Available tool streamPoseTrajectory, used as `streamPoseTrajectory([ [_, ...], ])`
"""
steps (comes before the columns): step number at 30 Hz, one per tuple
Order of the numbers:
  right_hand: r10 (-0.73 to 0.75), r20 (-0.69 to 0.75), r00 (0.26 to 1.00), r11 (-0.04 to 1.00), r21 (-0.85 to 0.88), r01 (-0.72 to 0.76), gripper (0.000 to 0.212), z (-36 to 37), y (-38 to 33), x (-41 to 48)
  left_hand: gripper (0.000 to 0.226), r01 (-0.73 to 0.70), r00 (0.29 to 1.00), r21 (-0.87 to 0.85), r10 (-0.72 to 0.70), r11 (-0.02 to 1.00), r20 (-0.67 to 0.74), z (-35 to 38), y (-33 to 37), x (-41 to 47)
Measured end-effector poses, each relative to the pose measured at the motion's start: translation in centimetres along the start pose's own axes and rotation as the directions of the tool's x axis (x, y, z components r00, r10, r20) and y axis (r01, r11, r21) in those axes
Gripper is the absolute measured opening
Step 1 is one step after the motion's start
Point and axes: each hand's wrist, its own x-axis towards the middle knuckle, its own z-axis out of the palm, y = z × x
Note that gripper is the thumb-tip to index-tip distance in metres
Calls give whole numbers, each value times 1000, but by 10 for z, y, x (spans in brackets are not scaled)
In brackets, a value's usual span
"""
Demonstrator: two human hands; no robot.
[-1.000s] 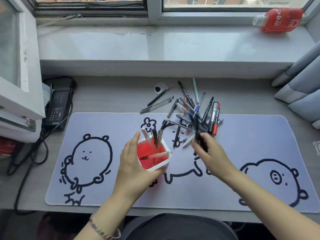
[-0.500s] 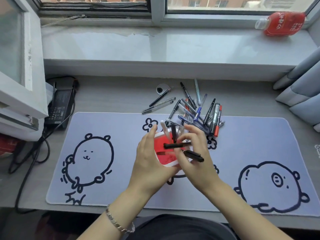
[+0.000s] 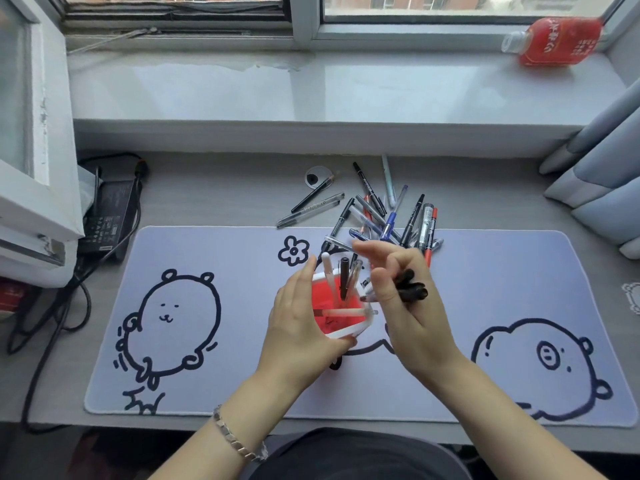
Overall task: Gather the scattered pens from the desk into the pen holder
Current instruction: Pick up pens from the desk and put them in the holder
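Left hand [image 3: 300, 327]: we wrap it around the red pen holder [image 3: 341, 315].
Right hand [image 3: 408, 306]: our fingers pinch black pens [image 3: 412, 289] above it.

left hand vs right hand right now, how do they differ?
The left hand wraps the side of the red pen holder, steadying it; the right hand is beside its rim, not gripping it. The left hand holds no pens; the right hand clasps a few dark pens. The left wrist wears a bracelet; the right wrist is bare. Both are over the desk mat.
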Motion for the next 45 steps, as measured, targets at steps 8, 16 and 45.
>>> streamPoseTrajectory([
  [8,4,-4,1000,997,83,-4,16,9,6,-1,111,-42,999,-48,42,998,-7,-1,-2,-2],
  [16,295,334,895,897,-420,-139,106,-44,20,16,112,-1,997,-193,16,981,73,-23,5,20],
  [45,310,11,951,878,-386,-282,71,-71,25,56,44,-228,973,883,132,410,190,-16,-52,183],
])
